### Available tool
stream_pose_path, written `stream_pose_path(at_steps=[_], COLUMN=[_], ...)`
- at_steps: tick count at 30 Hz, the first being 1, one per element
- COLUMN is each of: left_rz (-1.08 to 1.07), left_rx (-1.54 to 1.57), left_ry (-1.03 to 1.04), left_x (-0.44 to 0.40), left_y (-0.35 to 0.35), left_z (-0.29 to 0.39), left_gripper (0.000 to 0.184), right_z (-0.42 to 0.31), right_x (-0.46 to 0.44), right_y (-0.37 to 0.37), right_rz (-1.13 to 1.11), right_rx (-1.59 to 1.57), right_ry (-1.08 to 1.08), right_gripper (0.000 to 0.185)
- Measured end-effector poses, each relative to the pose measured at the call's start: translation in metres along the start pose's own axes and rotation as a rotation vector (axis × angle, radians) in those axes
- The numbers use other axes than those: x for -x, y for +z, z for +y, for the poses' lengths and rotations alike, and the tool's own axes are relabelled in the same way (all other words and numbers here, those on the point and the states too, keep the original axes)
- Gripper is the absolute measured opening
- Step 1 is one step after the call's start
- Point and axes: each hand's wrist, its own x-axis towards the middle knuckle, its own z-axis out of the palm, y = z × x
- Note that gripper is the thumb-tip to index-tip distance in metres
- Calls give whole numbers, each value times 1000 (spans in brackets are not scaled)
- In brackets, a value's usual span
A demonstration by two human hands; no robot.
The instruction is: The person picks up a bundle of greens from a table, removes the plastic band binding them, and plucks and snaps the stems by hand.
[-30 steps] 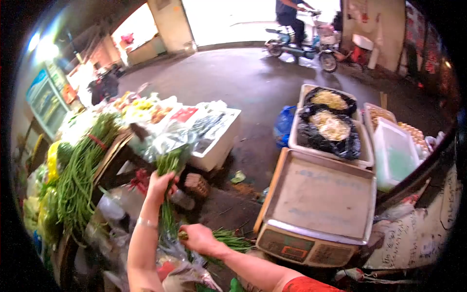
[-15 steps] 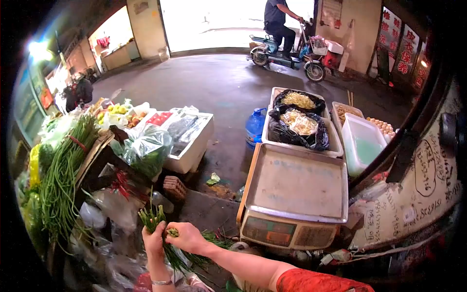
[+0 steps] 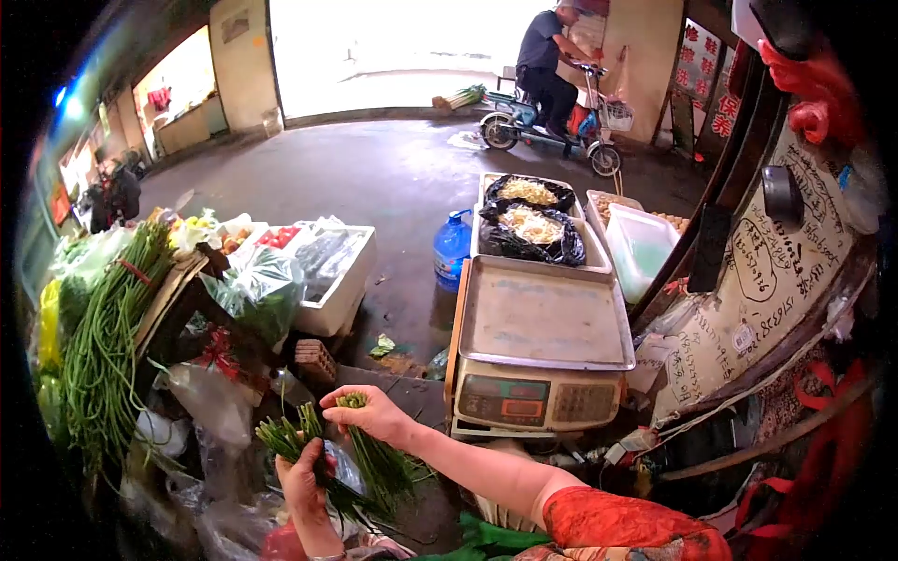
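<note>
Near the bottom centre, my left hand (image 3: 304,479) is closed round a bunch of thin green stalks (image 3: 279,438), cut ends up. Just right of it, my right hand (image 3: 371,414) grips a second green bunch (image 3: 379,467), whose cut ends show at the fingers and whose stalks hang down. The two bunches are close together. Clear plastic bags (image 3: 210,402) lie left of my hands. A digital scale (image 3: 547,313) with a bare metal pan stands to the right, beyond my right forearm.
Long green beans (image 3: 117,327) hang at the left, near a white foam box (image 3: 341,304). Behind the scale are bean sprouts (image 3: 533,224) in black bags and a blue water jug (image 3: 452,248). A person (image 3: 547,70) sits on an electric bike (image 3: 561,126). A brick (image 3: 314,360) lies mid-left.
The view has turned right. My left hand came down from the plastic bag beside the foam box with its bunch, near my right hand. My right hand's bunch now hangs more upright.
</note>
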Motion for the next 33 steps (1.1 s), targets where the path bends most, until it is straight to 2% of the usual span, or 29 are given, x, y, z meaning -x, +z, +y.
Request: stream_pose_path(at_steps=[2, 4, 5, 9, 10, 13, 14, 16, 18, 22, 25, 29, 31, 33], left_rz=[-9, -82, -118, -61, -127, -145, -86, -153, -58, -129, -100, -63, -85, -108], left_rx=[-4, -14, -120, -66, -54, -65, -86, -36, 30, 55, 132, 146, 149, 150], left_ry=[-11, -37, -38, -76, -87, -153, -130, -101, -128, -137, -147, -192, -179, -168], left_x=[-2, -4, -4, -1, -6, -8, -9, -18, -18, -24, -23, -22, -22, -22], left_y=[-1, 0, 0, 19, 13, 8, 9, 3, 10, 5, 6, 2, 1, 0], left_z=[1, 4, 7, 10, 5, 5, 0, -3, -3, -10, -11, -9, -7, -7], left_gripper=[22, 31, 30, 19, 20, 22, 20, 19, 20, 26, 24, 25, 24, 24], right_z=[4, 4, 3, -1, -2, -4, -10, -14, -12, -15, -16, -21, -19, -21], right_x=[-4, -8, -12, -9, -5, -9, -11, -15, -16, -19, -22, -20, -19, -17], right_y=[1, 3, 4, -4, -6, -12, -9, -11, -16, -19, -26, -31, -30, -22], right_rz=[-7, -9, -22, -4, 15, 10, 6, 18, 0, 69, 140, 139, 66, 36], right_rx=[4, 1, 36, 143, 206, 179, 171, 173, 15, 10, 56, -5, 142, 111], right_ry=[10, 23, 2, -33, -38, -7, 11, 35, 35, 67, -91, -50, 12, 68], right_gripper=[23, 22, 22, 18, 18, 16, 16, 14, 13, 11, 9, 12, 15, 17])
